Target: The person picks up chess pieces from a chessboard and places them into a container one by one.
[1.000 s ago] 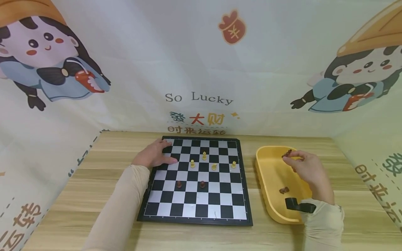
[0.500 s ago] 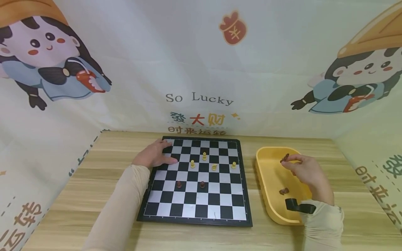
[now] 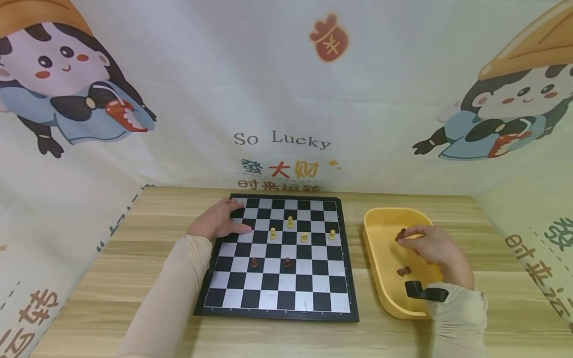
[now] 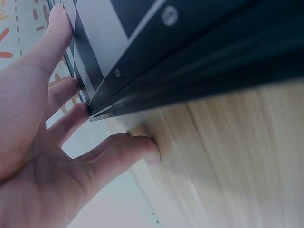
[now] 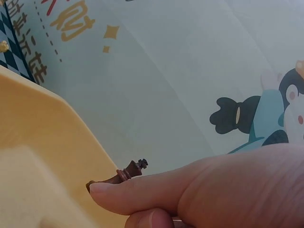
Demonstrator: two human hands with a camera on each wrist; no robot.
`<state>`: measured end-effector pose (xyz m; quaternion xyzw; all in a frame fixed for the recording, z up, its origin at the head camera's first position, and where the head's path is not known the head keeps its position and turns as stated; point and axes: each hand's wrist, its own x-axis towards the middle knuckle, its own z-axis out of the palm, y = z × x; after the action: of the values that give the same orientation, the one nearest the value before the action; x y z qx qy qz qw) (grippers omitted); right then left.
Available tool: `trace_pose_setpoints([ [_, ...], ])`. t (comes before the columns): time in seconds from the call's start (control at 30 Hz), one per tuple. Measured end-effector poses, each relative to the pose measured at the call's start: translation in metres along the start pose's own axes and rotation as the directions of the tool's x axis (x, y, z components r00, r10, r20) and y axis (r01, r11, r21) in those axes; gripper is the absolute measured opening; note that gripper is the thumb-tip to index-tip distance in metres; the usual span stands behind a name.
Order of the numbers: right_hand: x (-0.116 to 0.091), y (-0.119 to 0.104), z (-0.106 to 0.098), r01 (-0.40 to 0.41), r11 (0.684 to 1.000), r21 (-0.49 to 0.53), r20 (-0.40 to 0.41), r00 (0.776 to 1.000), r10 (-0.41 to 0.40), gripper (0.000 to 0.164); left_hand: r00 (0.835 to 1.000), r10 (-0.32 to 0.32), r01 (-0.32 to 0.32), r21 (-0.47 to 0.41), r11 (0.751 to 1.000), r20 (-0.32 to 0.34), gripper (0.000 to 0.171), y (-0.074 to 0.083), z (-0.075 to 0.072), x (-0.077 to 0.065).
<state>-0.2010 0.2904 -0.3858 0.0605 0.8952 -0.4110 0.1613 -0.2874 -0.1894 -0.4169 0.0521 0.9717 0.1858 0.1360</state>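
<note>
My right hand (image 3: pixel 436 246) pinches a dark brown chess king (image 5: pixel 126 175) between thumb and fingers, over the far part of the yellow tray (image 3: pixel 370 248). The king lies tilted along the thumb, its cross-shaped top showing in the right wrist view. My left hand (image 3: pixel 217 219) rests on the far left edge of the black-and-white chessboard (image 3: pixel 268 301); in the left wrist view, its thumb lies on the squares and some fingers reach down to the table. Several pale yellow pieces, among them a pawn (image 3: pixel 290 222), stand on the board, with two brown pieces (image 3: pixel 253 262) nearer me.
More brown chess material (image 3: pixel 404 271) lies in the tray, to the near side of my right hand. A black bracket (image 3: pixel 425 291) sticks out from the right wrist. Tray and board stand side by side on a wood-grain table (image 3: pixel 134 258), with a printed cloth (image 3: pixel 380 124) behind.
My right hand has moved slightly nearer me and left with the king, over the tray, and the king's tilt has changed. The left hand stays on the board's edge.
</note>
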Motion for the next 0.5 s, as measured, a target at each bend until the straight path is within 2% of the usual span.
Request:
trace_pose_setpoints([
  [0.5, 0.0020, 0.0012, 0.0010, -0.018, 0.997, -0.077, 0.015, 1.000, 0.019, 0.045, 1.000, 0.012, -0.012, 0.012, 1.000, -0.003, 0.089, -0.0012, -0.0003, 0.0022],
])
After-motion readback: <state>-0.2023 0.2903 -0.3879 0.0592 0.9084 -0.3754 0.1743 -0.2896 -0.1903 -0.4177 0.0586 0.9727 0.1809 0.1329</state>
